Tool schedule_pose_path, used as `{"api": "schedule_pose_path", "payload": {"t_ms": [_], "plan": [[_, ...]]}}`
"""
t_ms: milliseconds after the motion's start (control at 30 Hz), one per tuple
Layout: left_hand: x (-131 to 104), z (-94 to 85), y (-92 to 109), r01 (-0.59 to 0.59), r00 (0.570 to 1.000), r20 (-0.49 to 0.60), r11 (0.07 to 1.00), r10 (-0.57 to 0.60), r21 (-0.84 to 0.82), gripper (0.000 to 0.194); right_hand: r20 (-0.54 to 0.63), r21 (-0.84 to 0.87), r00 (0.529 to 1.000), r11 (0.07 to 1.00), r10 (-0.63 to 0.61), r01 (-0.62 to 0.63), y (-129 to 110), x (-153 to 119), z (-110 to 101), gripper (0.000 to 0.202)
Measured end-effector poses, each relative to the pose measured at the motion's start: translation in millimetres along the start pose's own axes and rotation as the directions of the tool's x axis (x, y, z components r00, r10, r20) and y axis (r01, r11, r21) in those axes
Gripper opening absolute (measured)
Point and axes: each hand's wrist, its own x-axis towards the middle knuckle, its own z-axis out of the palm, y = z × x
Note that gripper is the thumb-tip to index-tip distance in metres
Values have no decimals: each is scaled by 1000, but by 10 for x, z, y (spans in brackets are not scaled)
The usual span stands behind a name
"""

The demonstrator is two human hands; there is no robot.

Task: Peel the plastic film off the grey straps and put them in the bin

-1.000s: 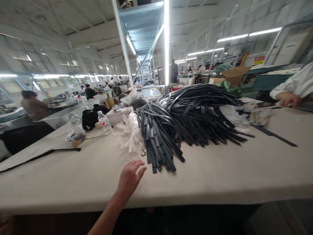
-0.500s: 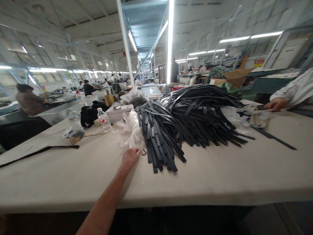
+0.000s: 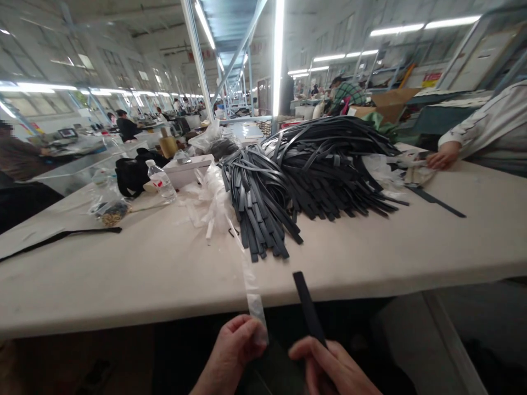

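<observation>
Hands now low at bottom centre, off the table (image 3: 123, 285); half a second ago the left hand (image 3: 234, 351) was stretched out near the black strap pile (image 3: 304, 175). Left hand pinched shut on a clear plastic strip (image 3: 251, 285) that runs up to the crumpled plastic (image 3: 209, 203) mid-frame. Right hand (image 3: 333, 370) closed round a single black strap (image 3: 308, 307), tip crossing the near table edge. Bare table between near edge and pile, wider at lower left. A person's hand (image 3: 442, 160) rests on the table at upper right, well apart
</observation>
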Motion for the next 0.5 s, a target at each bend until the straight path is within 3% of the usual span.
{"api": "schedule_pose_path", "payload": {"t_ms": [67, 200, 300, 500], "plan": [[-67, 4, -148, 117, 993, -14, 993, -117, -22, 39, 142, 94, 990, 996, -7, -6, -129, 273, 179, 59], [-25, -60, -234, 175, 985, -7, 984, -175, 44, 40, 12, -16, 988, 988, -156, 157, -320, 651, 356, 24], [42, -83, -178, 197, 977, 57, 969, -207, 147, 42, -11, -46, 985, 984, -172, 171, -342, 701, 354, 21], [162, -16, -19, 38, 982, 159, 935, -99, 352, 38, -41, -95, 968, 965, -248, 244, -311, 632, 249, 29]]}}
